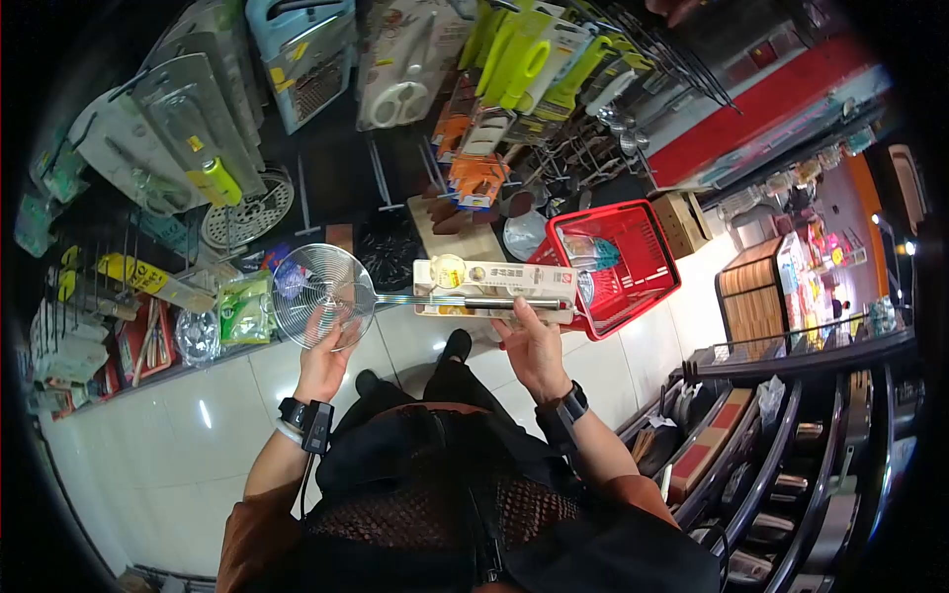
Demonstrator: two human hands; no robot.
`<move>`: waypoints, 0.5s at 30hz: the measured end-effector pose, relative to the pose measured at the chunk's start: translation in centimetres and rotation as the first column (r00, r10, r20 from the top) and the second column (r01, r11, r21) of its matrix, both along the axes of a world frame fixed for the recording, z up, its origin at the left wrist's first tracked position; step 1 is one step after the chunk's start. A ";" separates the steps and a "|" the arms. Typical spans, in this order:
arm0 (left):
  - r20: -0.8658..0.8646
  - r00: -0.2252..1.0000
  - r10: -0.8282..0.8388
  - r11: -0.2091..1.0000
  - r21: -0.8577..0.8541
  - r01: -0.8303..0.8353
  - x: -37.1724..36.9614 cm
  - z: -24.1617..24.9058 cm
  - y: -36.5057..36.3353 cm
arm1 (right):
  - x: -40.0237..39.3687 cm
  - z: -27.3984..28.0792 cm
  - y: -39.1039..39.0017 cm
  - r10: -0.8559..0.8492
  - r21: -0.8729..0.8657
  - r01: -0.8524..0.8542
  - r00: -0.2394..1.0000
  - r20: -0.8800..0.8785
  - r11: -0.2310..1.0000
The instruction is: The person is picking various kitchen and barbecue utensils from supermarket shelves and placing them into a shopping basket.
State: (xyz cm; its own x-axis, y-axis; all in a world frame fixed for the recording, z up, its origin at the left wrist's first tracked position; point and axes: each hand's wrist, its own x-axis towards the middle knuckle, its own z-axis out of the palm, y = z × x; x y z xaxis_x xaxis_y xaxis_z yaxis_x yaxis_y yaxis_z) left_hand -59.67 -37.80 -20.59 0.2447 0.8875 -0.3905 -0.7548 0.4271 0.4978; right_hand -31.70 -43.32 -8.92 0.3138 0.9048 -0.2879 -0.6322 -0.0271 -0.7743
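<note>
A round wire strainer point(324, 296) with a long handle is held level in front of me, its handle lying along a printed cardboard sleeve point(494, 280). My left hand point(323, 354) is under the wire bowl, its fingers seen through and against the mesh. At the other end, my right hand point(531, 346) grips the card and handle, with fingers partly hidden behind them. Just beyond the right end of the card stands a red shopping basket point(647, 287) with a packaged item inside.
Packaged utensils point(405, 64) and green-handled tools point(519, 69) hang on the rack ahead. Packs lie along the lower shelf point(247, 306) at left. A dark shelf rack point(781, 465) with pans is at right. Pale tiles point(198, 445) cover the floor.
</note>
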 end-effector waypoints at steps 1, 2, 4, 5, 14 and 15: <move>0.000 1.000 -0.010 1.000 -0.001 0.010 -0.3 0.0 0.0 | 0.3 0.1 0.2 -0.010 -0.001 0.010 1.000 0.000 1.000; 0.031 0.957 -0.288 0.954 -0.074 0.289 -1.1 -0.1 0.2 | 0.5 0.0 0.4 -0.050 0.011 0.049 0.996 0.072 0.999; 0.094 0.740 -0.666 0.736 -0.076 0.673 -3.0 -1.2 0.0 | 1.2 -0.4 0.9 -0.085 0.035 0.080 0.981 0.172 0.996; 0.090 0.749 -0.657 0.744 -0.084 0.663 -3.6 -0.4 0.0 | 1.3 0.1 1.2 -0.072 0.063 0.059 0.970 0.231 0.996; -0.655 0.572 -0.495 0.558 0.265 0.786 -1.4 4.7 4.7 | -0.9 -6.9 6.0 0.082 0.023 -0.138 0.708 0.701 0.990; -0.724 0.582 -0.371 0.563 0.323 0.761 -0.2 5.0 5.5 | -1.0 -8.8 6.8 0.130 0.009 -0.183 0.726 0.675 0.983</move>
